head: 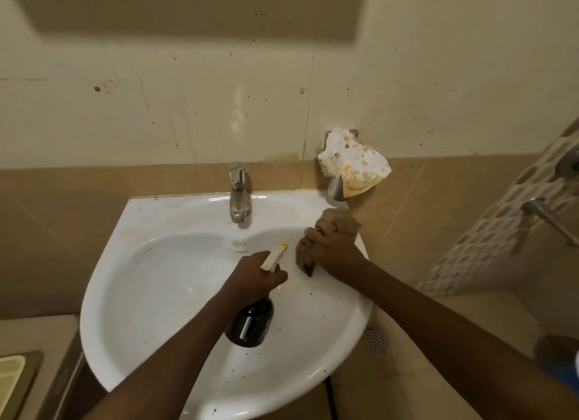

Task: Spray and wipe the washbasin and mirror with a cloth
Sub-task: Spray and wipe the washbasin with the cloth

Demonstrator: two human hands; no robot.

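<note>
One white washbasin (131,294) is in view, with one chrome tap (238,194) at its back edge and one overflow hole (239,243) in the bowl. Two hands show, the left hand (255,275) around one dark spray bottle (252,321) and the right hand (332,250) on one brown cloth (340,220). On the wall sits one metal soap holder (336,186) carrying what seems to be one crumpled wrapper (354,162), with one floor drain (376,338) and one patterned curtain (488,231) on the right.
</note>
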